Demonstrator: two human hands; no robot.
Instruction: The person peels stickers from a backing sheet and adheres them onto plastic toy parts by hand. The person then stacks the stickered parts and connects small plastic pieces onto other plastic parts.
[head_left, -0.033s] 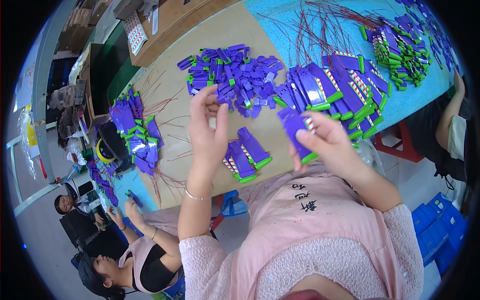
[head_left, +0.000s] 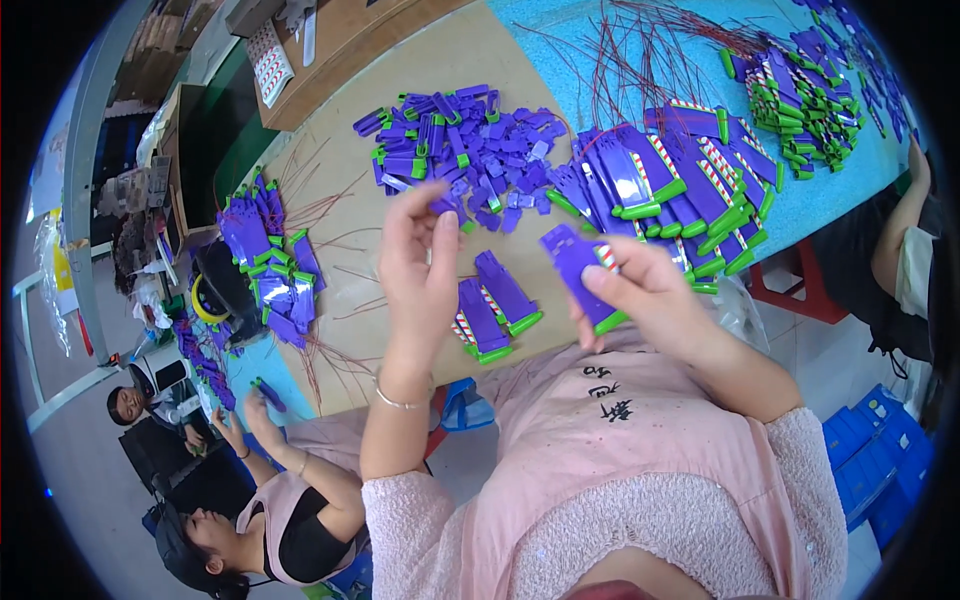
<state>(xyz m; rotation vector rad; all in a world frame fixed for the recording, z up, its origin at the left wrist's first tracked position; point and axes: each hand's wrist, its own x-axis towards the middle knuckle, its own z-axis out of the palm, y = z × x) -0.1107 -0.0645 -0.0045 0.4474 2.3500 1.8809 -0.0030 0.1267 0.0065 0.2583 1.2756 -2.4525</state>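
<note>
My right hand (head_left: pixel 640 285) grips a flat purple plastic part (head_left: pixel 575 262) with a green end and a red-and-white striped strip, tilted above the table's near edge. My left hand (head_left: pixel 412 270) is raised to its left, fingers curled and a little blurred. A small purple plastic piece (head_left: pixel 440 207) shows between its thumb and fingertips. Just beyond them lies a heap of small purple and green pieces (head_left: pixel 490 140). Below and between my hands, two finished-looking purple parts (head_left: pixel 493 308) with green ends rest side by side on the table.
Striped purple parts with red wires (head_left: pixel 660 175) lie overlapped at right, before a denser green-and-purple pile (head_left: pixel 805 110). More wired parts (head_left: pixel 268 260) lie at left beside a black-and-yellow tape roll (head_left: pixel 212 300). A co-worker (head_left: pixel 290 510) sits at left; a red stool (head_left: pixel 795 285) stands at right.
My right hand has shifted slightly left with the purple part, whose face is turned more into view. My left hand has drawn back a little from the heap of small pieces.
</note>
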